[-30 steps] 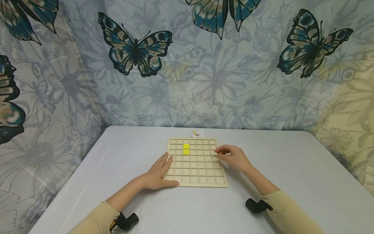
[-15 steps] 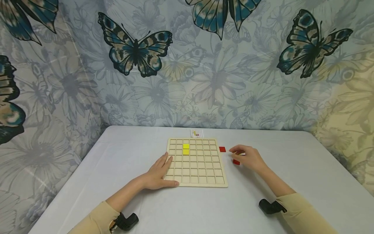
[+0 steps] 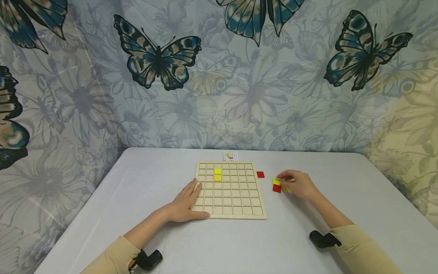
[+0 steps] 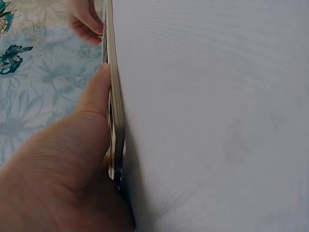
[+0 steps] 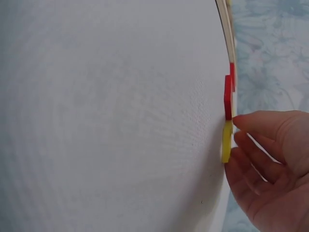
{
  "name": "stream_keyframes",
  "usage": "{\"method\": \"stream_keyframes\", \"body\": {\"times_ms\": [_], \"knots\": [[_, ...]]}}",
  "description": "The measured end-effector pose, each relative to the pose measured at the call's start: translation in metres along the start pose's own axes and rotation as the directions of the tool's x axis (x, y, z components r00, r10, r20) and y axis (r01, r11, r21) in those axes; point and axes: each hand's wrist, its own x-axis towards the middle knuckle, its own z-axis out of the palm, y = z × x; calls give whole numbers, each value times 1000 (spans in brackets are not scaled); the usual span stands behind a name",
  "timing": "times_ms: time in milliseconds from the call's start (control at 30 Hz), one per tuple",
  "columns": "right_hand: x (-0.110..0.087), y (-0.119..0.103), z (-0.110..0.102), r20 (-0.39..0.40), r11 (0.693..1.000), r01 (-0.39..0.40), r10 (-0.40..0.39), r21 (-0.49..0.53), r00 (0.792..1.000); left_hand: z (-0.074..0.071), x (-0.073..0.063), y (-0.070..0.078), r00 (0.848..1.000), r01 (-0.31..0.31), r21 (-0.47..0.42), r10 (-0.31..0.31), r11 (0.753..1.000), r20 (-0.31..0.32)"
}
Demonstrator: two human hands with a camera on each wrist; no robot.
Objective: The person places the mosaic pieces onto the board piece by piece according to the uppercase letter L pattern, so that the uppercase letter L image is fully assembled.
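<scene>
A wooden grid board (image 3: 236,201) lies flat on the table, with two yellow square tiles (image 3: 218,174) set one above the other in its upper part. My left hand (image 3: 184,203) rests on the board's left edge and lower left corner, fingers straight and thumb along the front edge, as the left wrist view also shows. Right of the board, my right hand (image 3: 299,184) hovers over a small group: a red tile (image 3: 276,188) and yellow tiles (image 3: 276,181) partly under the fingers. Its thumb and fingers are loosely bent; no tile shows lifted between them. A yellow tile (image 5: 226,141) lies just beside the fingertips.
Another red tile (image 3: 260,174) lies alone beside the board's right edge. Behind the board is a small printed grid card (image 3: 230,156). White cloth (image 3: 137,171) covers the table, and a butterfly-patterned curtain (image 3: 219,110) hangs behind it.
My right hand has moved right from the board's right edge to the loose tiles, uncovering a red tile by the edge, then another red and a yellow one. The left hand stays still.
</scene>
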Motion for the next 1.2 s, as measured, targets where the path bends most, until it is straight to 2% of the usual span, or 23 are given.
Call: {"method": "stream_keyframes", "body": {"times_ms": [167,500,900,1200], "knots": [[1,1,0,16,1000,9,-9,-11,1000,0,-1,0,1000,8,-4,-8,1000,0],[6,-1,3,51,1000,-27,27,-7,998,-1,-1,1,1000,14,-2,-14,1000,-1],[8,-1,3,59,999,-26,28,-26,998,-1,-1,1,1000,1,0,-1,1000,-4],[10,1,2,42,998,7,-5,-58,999,0,1,0,1000,0,5,0,1000,-1]]}}
